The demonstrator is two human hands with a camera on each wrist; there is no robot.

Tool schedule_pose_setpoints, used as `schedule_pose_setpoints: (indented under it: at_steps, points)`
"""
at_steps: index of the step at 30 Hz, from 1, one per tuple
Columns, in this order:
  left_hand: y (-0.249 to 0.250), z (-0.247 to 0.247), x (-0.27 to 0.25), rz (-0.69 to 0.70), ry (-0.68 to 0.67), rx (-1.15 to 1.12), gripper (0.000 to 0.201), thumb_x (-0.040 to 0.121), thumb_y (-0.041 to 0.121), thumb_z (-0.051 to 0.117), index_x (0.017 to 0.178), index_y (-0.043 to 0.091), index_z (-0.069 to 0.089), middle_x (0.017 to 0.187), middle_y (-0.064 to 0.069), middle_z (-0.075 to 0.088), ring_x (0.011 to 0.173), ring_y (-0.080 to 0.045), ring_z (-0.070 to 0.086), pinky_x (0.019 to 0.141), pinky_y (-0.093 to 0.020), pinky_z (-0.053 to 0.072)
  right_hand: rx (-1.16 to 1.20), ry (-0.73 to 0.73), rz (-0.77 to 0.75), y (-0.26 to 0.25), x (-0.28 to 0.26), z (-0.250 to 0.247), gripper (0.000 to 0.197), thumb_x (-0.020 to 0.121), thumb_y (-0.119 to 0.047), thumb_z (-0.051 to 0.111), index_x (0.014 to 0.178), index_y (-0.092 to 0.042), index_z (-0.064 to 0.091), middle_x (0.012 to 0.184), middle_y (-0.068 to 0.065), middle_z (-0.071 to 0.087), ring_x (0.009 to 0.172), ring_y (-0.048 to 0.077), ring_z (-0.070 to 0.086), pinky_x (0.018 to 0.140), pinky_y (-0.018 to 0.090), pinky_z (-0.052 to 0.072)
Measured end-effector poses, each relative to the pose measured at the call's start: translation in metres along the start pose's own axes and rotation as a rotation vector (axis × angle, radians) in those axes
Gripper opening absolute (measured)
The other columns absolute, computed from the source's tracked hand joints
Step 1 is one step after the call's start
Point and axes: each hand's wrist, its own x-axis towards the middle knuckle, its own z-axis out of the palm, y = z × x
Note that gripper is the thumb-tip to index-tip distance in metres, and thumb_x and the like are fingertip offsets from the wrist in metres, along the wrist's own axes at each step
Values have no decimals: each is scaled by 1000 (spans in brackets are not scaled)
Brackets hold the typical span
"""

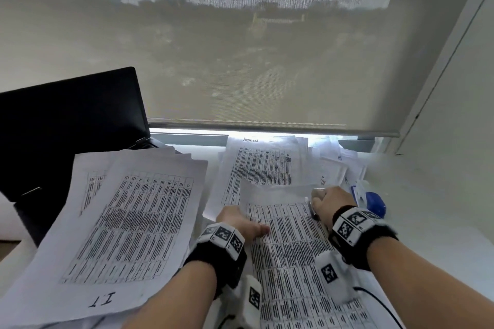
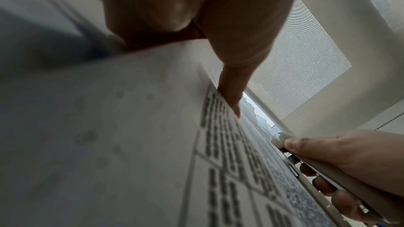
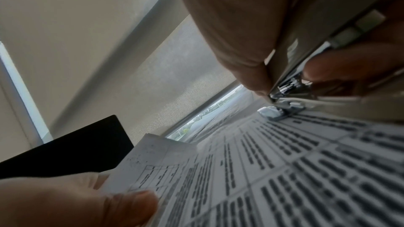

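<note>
Just below frame centre, the right grip [image 1: 331, 201] clenches a beige stapler [image 2: 281, 138] at the upper right corner of the printed sheets [image 1: 291, 248] while the left grip [image 1: 240, 224] pinches their left edge on the tabletop [image 1: 433, 235].

- Black laptop [image 1: 72, 125], lid up: my landmark.
- Stack marked "IT" [image 1: 120, 222] overlaps laptop's right side.
- Roller blind [image 1: 254, 61] hangs right of laptop.
- Blue object [image 1: 375, 204] well right of laptop.

Colour log | I saw printed sheet [image 1: 288, 243]: white, black table rows in a grid | stapler [image 2: 281, 139]: beige, silver metal | laptop [image 1: 66, 120]: black | blind [image 1: 267, 61]: grey-beige fine mesh | plastic object [image 1: 375, 204]: blue | wrist bands [image 1: 222, 235]: black, white blocks with black-and-white square codes
</note>
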Motion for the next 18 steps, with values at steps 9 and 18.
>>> schedule_pose_setpoints:
  at_steps: [9,18]
  points:
    - [0,-2,1,4,-28,-23,52,61,42,90,94,11,64,86,-2,70,79,-18,67,78,-34,58,-95,-52,-51,13,-22,-13,22,92,-28,54,103,-13,66,95,5,68,86,19,60,74,24,42]
    - [4,-3,-8,-4,-12,-13,48,65,38,88,93,10,62,84,-2,68,75,-16,64,75,-33,56,-94,-4,-17,11,-11,-14,19,94,-21,49,96,-15,67,100,10,68,93,27,63,87,31,50]
